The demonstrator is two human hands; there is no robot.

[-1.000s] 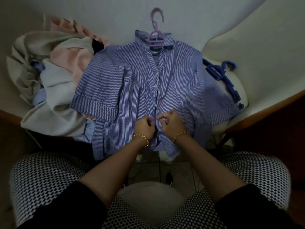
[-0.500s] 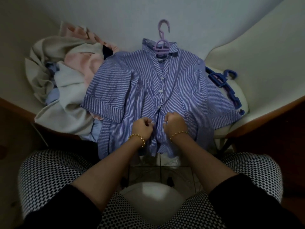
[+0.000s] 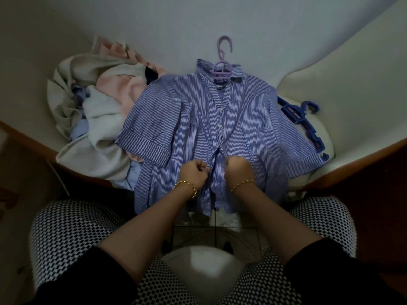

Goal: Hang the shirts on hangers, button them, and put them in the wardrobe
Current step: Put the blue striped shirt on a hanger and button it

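A blue striped shirt (image 3: pixel 246 124) lies flat on the white bed (image 3: pixel 330 62), with a purple hanger (image 3: pixel 222 67) in its collar and the hook pointing away from me. Three white buttons down the upper front are fastened. My left hand (image 3: pixel 195 172) pinches the left edge of the placket low on the shirt. A short gap to the right, my right hand (image 3: pixel 239 170) grips the right edge. The lower front hangs open between and below my hands.
A heap of pink, cream and pale blue clothes (image 3: pixel 94 111) lies to the left of the shirt. Blue hangers (image 3: pixel 306 124) lie at the shirt's right sleeve. A wooden bed frame (image 3: pixel 352 166) runs along the edge. My patterned knees and tiled floor are below.
My two hands were touching over the placket; they have drawn slightly apart, each keeping its edge of the shirt. The camera view has shifted, with the shirt now lower and more to the right.
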